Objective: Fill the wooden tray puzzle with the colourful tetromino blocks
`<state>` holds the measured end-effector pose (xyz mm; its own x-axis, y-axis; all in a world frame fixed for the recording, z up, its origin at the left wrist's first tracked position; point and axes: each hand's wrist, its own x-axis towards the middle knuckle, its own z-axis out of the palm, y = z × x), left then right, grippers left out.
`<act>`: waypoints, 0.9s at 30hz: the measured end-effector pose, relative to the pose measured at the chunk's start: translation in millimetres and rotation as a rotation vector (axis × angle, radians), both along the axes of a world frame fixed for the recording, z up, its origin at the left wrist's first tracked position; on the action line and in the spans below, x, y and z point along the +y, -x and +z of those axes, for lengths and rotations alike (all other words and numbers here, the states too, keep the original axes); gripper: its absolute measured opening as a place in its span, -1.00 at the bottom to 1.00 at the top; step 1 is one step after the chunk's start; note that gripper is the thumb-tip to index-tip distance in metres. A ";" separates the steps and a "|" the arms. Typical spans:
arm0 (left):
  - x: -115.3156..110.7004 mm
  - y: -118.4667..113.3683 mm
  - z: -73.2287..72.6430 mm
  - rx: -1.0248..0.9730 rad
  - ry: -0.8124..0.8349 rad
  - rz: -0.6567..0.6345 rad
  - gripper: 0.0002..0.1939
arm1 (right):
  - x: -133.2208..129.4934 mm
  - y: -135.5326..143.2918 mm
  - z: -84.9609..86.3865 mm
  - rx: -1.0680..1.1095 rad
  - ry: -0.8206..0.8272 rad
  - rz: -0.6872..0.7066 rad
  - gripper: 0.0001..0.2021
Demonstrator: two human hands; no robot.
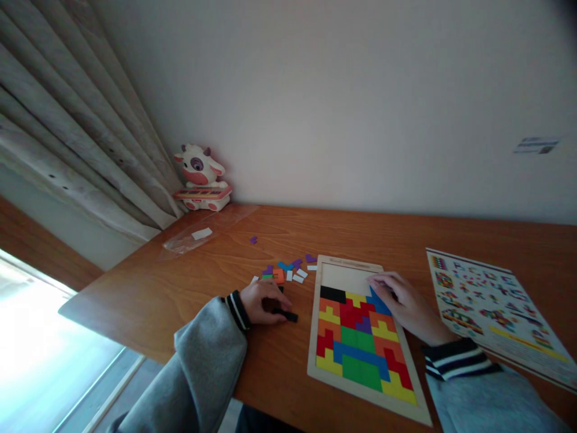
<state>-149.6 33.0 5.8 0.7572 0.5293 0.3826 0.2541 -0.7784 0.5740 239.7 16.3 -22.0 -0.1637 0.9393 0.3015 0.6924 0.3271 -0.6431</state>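
On the wooden surface (406, 240), just in front of the left hand (264, 302), a long black puzzle piece (287, 314) lies flat, and the curled fingers (276, 307) of that hand close over its near end, thumb below and fingertips above, pinching it against the wood. Beyond those fingers sits a loose scatter of small pieces (288, 272) in purple, blue, orange, green and white, near the knuckles but apart from them; one lone purple piece (253, 239) lies farther out. To the right of the left fingers, well clear of them, stands the pale wooden puzzle tray (315, 337), its lower part packed with coloured tiles and its top strip bare. The right hand (401, 300) rests on the tray's upper right part, palm down, its fingers (378, 282) held loosely together and lying flat at the edge of the bare strip, touching the blue tile (377, 304) beneath them; whether they grip anything cannot be told. Right of that hand, apart from it, a printed pattern sheet (491, 313) lies flat. Far beyond the left fingers, a clear plastic bag (202, 231) and a cow toy (201, 177) sit by the curtain (67, 120).
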 end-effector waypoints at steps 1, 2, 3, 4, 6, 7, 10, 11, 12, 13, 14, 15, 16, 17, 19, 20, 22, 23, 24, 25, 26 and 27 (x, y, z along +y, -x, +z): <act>0.6 0.8 1.0 -0.010 -0.003 -0.003 -0.76 | -0.1 0.1 0.3 0.002 0.002 -0.001 -0.66; 1.9 2.6 2.0 -0.017 -0.015 0.004 -0.78 | -0.2 0.2 0.5 0.003 0.006 -0.002 -0.66; 3.8 5.6 2.8 -0.022 -0.037 0.025 -0.79 | -0.3 0.2 0.7 0.004 0.010 -0.003 -0.66; 6.3 9.7 3.4 -0.026 -0.068 0.063 -0.79 | -0.3 0.2 0.6 0.004 0.015 -0.003 -0.66; 12.5 20.4 3.2 -0.030 -0.143 0.171 -0.79 | -0.4 -0.1 0.1 0.004 0.026 -0.006 -0.66; 15.7 26.3 2.3 -0.028 -0.175 0.229 -0.79 | -0.3 -0.3 -0.4 0.003 0.032 -0.007 -0.66; 23.5 41.8 -3.3 0.016 -0.214 0.314 -0.77 | 0.1 -1.2 -2.0 0.002 0.035 -0.008 -0.66; 24.9 45.2 -5.7 0.036 -0.207 0.309 -0.76 | 0.3 -1.4 -2.4 0.000 0.033 -0.006 -0.66; 25.6 47.7 -8.1 0.055 -0.192 0.301 -0.75 | 0.4 -1.6 -2.7 0.000 0.028 -0.004 -0.66; 25.7 49.3 -10.5 0.075 -0.173 0.295 -0.75 | 0.5 -1.7 -2.8 0.000 0.023 -0.001 -0.66; 25.4 50.0 -12.6 0.094 -0.153 0.294 -0.74 | 0.6 -1.7 -2.7 0.000 0.018 0.000 -0.66; 24.8 50.2 -14.4 0.107 -0.136 0.297 -0.75 | 0.6 -1.6 -2.4 -0.001 0.014 -0.001 -0.65; 24.1 49.9 -15.8 0.115 -0.127 0.301 -0.75 | 0.5 -1.5 -2.0 -0.002 0.012 -0.003 -0.65; 23.7 49.4 -16.8 0.119 -0.126 0.303 -0.75 | 0.4 -1.3 -1.6 -0.004 0.012 -0.005 -0.65; 23.5 48.0 -17.4 0.106 -0.142 0.298 -0.76 | 0.1 -0.9 -0.6 -0.006 0.014 -0.007 -0.65; 23.9 47.3 -16.9 0.093 -0.153 0.291 -0.76 | -0.1 -0.7 -0.2 -0.007 0.015 -0.005 -0.66; 25.0 45.8 -14.6 0.077 -0.172 0.259 -0.78 | -0.5 -0.3 0.2 -0.003 0.013 0.002 -0.66; 25.5 45.0 -13.0 0.072 -0.178 0.236 -0.79 | -0.5 -0.2 0.2 -0.001 0.012 0.006 -0.66; 25.8 44.2 -11.3 0.070 -0.180 0.210 -0.81 | -0.6 -0.1 0.1 0.002 0.010 0.008 -0.66; 25.9 43.4 -9.6 0.069 -0.179 0.188 -0.82 | -0.5 -0.1 -0.2 0.004 0.008 0.008 -0.65; 25.7 42.4 -8.0 0.065 -0.175 0.172 -0.83 | -0.5 -0.3 -0.6 0.005 0.007 0.006 -0.65; 25.2 41.4 -6.6 0.058 -0.168 0.166 -0.83 | -0.3 -0.4 -1.1 0.004 0.007 0.003 -0.65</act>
